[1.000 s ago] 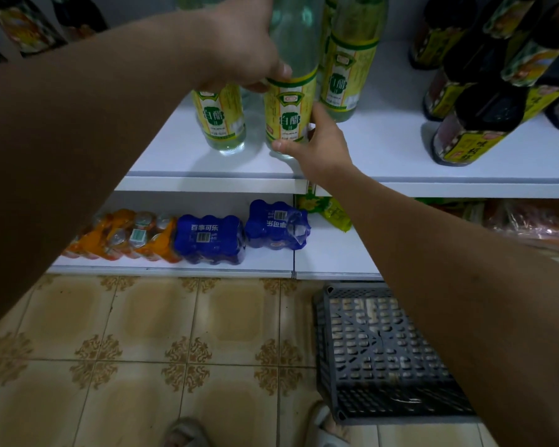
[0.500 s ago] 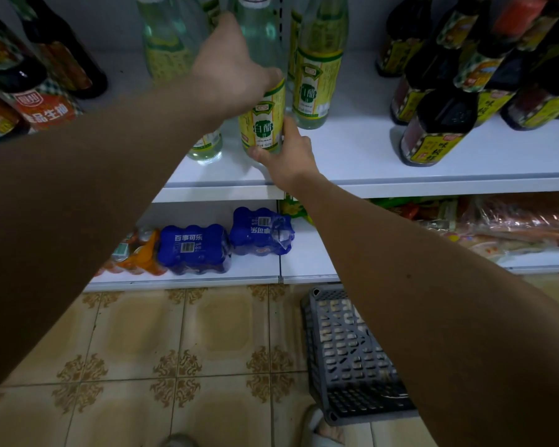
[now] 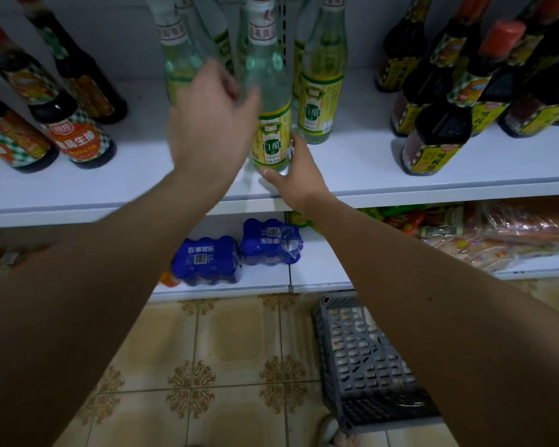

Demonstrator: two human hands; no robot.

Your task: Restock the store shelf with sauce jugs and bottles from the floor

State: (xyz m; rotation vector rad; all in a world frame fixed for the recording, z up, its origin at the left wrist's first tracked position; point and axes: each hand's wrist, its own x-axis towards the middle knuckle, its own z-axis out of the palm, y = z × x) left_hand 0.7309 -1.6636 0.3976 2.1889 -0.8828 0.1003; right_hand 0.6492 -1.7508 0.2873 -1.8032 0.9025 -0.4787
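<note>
Presently, item by item, largest first. Upper shelf (image 3: 352, 169): white board, running left to right ahead of me, carrying dark sauce bottles (image 3: 433, 137) at the right and more at the left. Grey crate (image 3: 365, 366): on the tiled floor below my right arm, well apart from the work. Vinegar bottle (image 3: 270, 124): clear glass, yellow-green label facing me, standing near the shelf's front edge with others of its kind just behind and beside it; long axis upright, neck pointing up, base on the board. My left hand (image 3: 212, 124): blurred, fingers loosely spread, at the bottle's left shoulder; I cannot tell whether it touches the glass, and it holds nothing. My right hand (image 3: 292, 174): the nearer one, fingers against the bottle's base on its right side, thumb in front, steadying rather than wrapping it. I judge any further nudge goes straight back, away from me.
</note>
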